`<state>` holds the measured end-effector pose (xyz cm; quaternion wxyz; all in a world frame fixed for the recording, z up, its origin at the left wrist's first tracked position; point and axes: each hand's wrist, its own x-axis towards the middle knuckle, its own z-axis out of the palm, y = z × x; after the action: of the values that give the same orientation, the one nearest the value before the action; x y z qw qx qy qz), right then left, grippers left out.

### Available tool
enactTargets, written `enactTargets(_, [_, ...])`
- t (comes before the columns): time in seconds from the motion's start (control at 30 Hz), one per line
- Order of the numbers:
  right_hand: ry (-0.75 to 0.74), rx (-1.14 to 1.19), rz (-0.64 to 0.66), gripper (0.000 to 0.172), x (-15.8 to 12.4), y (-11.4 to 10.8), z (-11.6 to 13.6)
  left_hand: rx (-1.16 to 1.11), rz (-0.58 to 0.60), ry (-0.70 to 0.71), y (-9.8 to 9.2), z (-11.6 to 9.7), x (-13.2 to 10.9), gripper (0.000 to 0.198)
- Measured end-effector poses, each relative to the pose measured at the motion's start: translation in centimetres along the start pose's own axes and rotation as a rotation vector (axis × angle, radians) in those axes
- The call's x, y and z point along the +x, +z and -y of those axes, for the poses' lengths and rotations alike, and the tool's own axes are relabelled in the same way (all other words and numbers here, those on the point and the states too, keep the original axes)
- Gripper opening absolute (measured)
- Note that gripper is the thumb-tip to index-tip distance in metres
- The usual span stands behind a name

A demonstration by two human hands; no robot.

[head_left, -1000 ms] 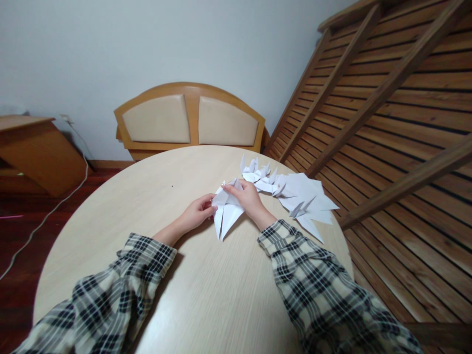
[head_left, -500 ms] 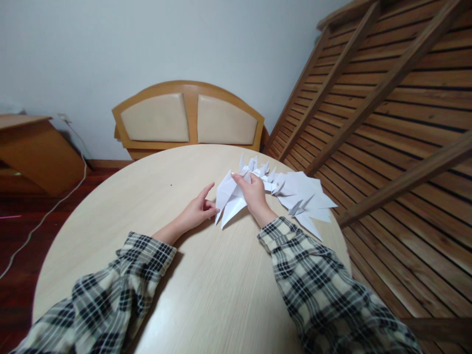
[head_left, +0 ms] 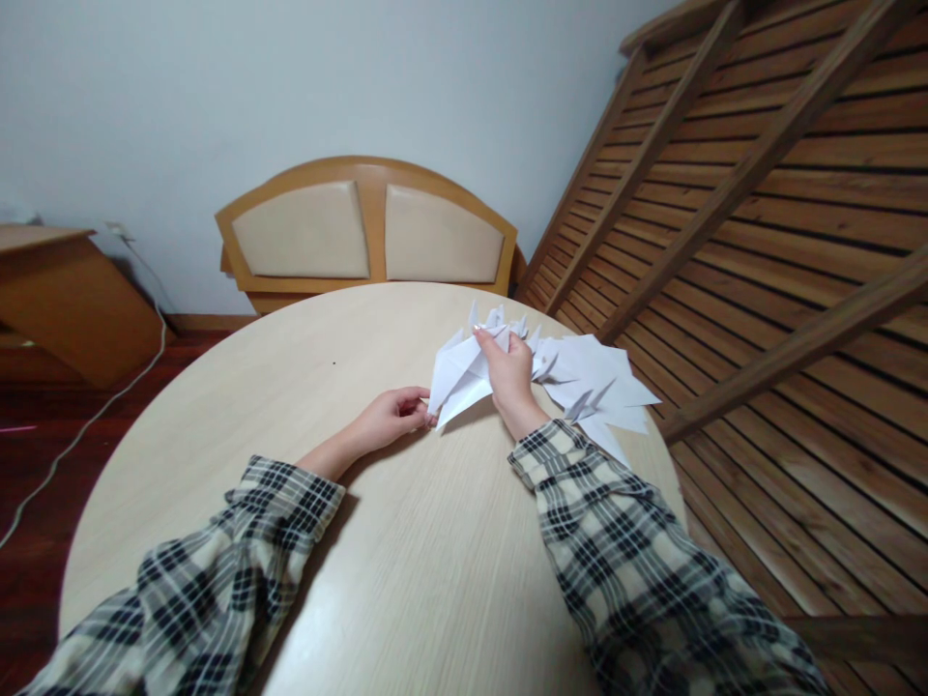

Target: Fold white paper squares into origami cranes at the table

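A white folded paper (head_left: 464,375) with long pointed ends is held just above the table, tilted, with its tips toward me. My right hand (head_left: 510,377) grips its right side, the thumb on top and the other fingers hidden underneath. At the lower left tip my left hand (head_left: 398,420) is closed, thumb and fingertips pinching the point. Behind and right of my right hand sit several white origami cranes (head_left: 497,317), partly covered by the hand and the paper. Another small folded crane (head_left: 589,402) lies nearer my right sleeve.
White paper sheets (head_left: 598,372) lie spread at the right edge of the round pale wooden table (head_left: 290,387). Beyond the table stands a padded headboard (head_left: 377,232) against the wall. Slatted wooden boards (head_left: 761,271) lean at the right. A cable (head_left: 94,416) runs at the left.
My left thumb and fingers have closed on the paper's lower left tip. My right hand has shifted slightly right, and the paper has turned a little.
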<state>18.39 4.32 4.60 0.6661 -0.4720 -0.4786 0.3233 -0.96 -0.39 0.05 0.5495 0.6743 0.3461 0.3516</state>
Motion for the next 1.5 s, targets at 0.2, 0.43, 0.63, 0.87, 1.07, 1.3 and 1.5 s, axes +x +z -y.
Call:
enactTargets(0.2, [-0.002,-0.055,-0.017,0.035,0.2,-0.1,-0.2,0.016,0.031,0.038,0.1,-0.1,0.0,0.033])
enactTargets(0.43, [-0.009,-0.019,-0.045,0.037,0.6,-0.4,-0.5,0.060,0.103,0.048,0.1,-0.6,-0.3,0.044])
enactTargets(0.63, [0.044,0.071,0.019,0.035,0.2,-0.2,0.2,0.144,0.010,0.040,-0.2,-1.2,-0.2,0.045])
enactTargets(0.87, [0.074,0.050,0.283,0.034,-1.5,0.6,1.0,0.047,-0.166,0.047,-0.4,-1.5,0.0,0.032])
enactTargets(1.07, [0.075,-0.040,0.419,0.032,-2.5,1.0,0.9,0.017,-0.223,0.032,-0.1,-1.6,-0.1,0.029])
enactTargets(1.3, [0.071,-0.029,0.480,0.026,-3.2,1.3,0.7,0.041,-0.179,0.022,-0.3,-0.7,0.1,0.033])
enactTargets(1.5, [0.042,-0.100,0.487,0.028,-3.1,1.3,-0.1,0.060,-0.129,0.057,-0.2,-0.6,0.1,0.032])
